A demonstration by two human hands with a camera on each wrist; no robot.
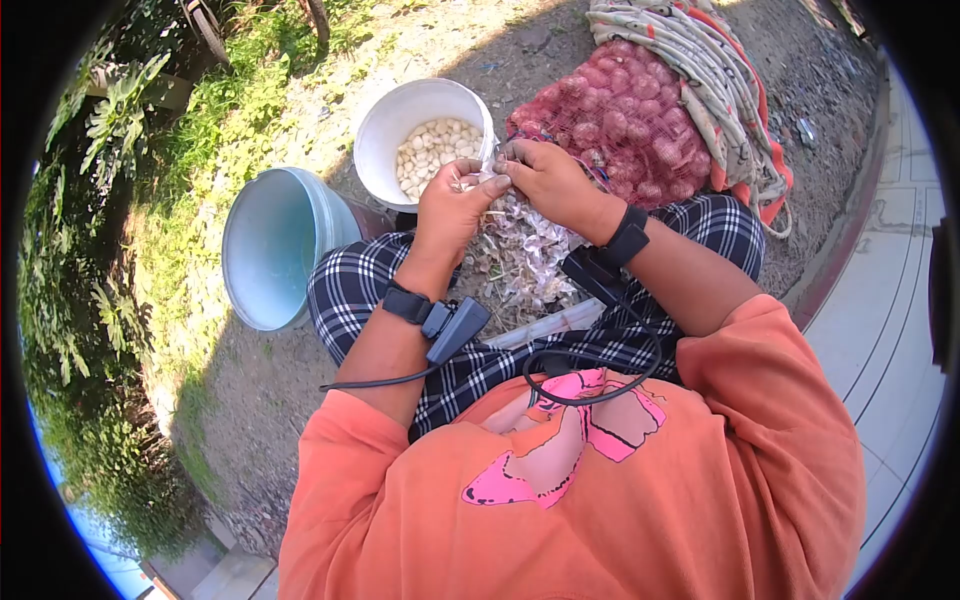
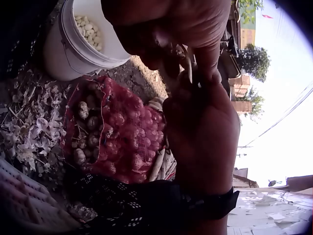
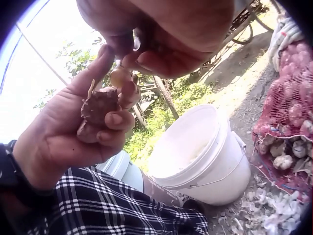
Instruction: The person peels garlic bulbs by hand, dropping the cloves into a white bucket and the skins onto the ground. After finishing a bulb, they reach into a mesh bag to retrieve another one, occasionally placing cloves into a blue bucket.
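In front of the person, both hands meet beside the white bucket's rim. My left hand [image 1: 450, 208] holds a purplish-brown chunk of garlic [image 3: 100, 108] under its curled fingers. Near its thumb and forefinger shows a pale garlic clove [image 3: 120, 77]. From the other side, my right hand [image 1: 560, 182] pinches at the clove with thumb and fingers, which partly hide it. A thin whitish piece of skin [image 2: 188, 63] stands out between the fingertips. Peeled cloves [image 1: 436, 150] lie in the white bucket [image 1: 378, 120], close beyond the left hand.
Loose garlic skins [image 1: 525, 250] are heaped on the ground below the hands. A red mesh sack [image 1: 620, 120] full of garlic bulbs lies at the right, its mouth towards the skins. Left of the knee a blue bucket [image 1: 270, 250] leans. A pale crate edge [image 1: 545, 327] shows near the lap.
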